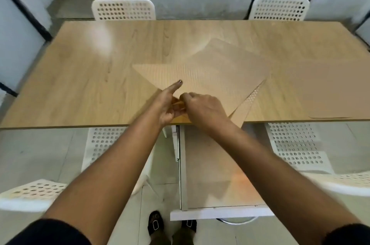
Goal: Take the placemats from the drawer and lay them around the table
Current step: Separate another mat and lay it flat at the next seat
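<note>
A fanned pile of tan placemats (212, 76) lies askew on the wooden table (80, 76), one corner jutting over the near edge. Both hands meet at the pile's near corner. My left hand (169, 102) pinches that corner, index finger stretched out over a mat. My right hand (202, 108) has its fingers curled on the same corner. Another placemat (324, 88) lies flat at the table's right near side. Below the table edge the white drawer (220, 213) stands pulled out, its wooden bottom showing.
Two white perforated chairs (124, 9) (279, 8) stand at the far side. Two more (104, 144) (294, 144) are tucked under the near edge, and chair parts (32, 192) show at both lower sides. My feet (156, 224) stand by the drawer front.
</note>
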